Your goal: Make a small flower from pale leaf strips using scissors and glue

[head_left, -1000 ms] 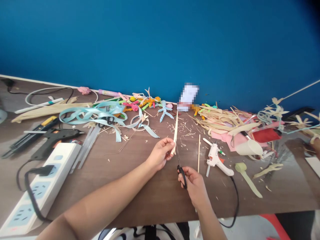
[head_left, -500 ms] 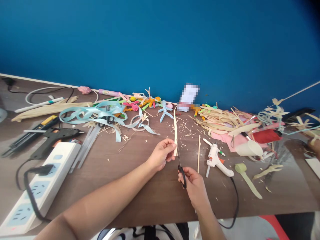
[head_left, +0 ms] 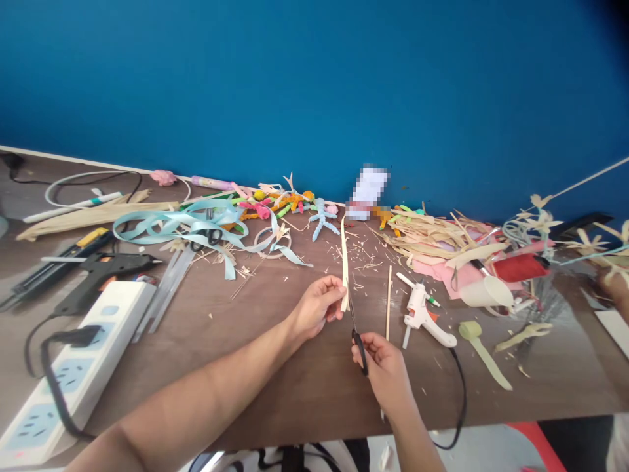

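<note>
On my feed the blades of the scissors (head_left: 360, 347) are too thin beside the pale strip (head_left: 344, 259) for me to tell whether they touch it. The left hand (head_left: 319, 308) covers part of that strip, and the right hand (head_left: 386, 367) hides some of the handle. My bottom edge crops both arms. A mosaic blurs the card (head_left: 368, 187), so I cannot read it. My left edge cuts the power strip (head_left: 105, 328), my right the white sheet (head_left: 613, 331). The scraps (head_left: 366, 265) are too tiny to identify.
</note>
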`<state>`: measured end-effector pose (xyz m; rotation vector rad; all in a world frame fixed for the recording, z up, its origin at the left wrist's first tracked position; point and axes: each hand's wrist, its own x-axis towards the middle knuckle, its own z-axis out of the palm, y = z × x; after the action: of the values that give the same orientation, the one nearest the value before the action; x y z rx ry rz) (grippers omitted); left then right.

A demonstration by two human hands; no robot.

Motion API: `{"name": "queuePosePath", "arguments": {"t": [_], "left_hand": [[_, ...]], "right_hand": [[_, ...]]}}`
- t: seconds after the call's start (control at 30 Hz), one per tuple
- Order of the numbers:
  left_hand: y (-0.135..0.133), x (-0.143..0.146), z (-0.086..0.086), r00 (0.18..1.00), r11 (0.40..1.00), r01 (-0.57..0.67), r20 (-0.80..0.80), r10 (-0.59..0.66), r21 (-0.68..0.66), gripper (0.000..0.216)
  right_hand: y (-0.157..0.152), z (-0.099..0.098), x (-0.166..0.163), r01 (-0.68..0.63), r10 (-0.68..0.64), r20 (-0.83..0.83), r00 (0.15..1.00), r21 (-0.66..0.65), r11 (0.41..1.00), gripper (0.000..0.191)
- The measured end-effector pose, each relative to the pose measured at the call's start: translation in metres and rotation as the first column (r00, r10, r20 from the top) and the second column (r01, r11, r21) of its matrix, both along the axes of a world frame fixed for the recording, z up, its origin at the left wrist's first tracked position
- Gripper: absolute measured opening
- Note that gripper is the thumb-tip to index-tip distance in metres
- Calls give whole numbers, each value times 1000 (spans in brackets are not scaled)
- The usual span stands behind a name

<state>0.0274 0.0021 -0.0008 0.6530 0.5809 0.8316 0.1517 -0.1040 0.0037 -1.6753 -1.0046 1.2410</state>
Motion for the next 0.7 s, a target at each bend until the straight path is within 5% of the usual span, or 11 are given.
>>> {"name": "queuePosePath", "arguments": {"t": [0.7], "left_hand": [[-2, -1, 3, 999, 998, 42, -3, -42, -37, 21]], "right_hand": [[-7, 1, 5, -7, 9, 62, 998, -28, 1000, 22]]}}
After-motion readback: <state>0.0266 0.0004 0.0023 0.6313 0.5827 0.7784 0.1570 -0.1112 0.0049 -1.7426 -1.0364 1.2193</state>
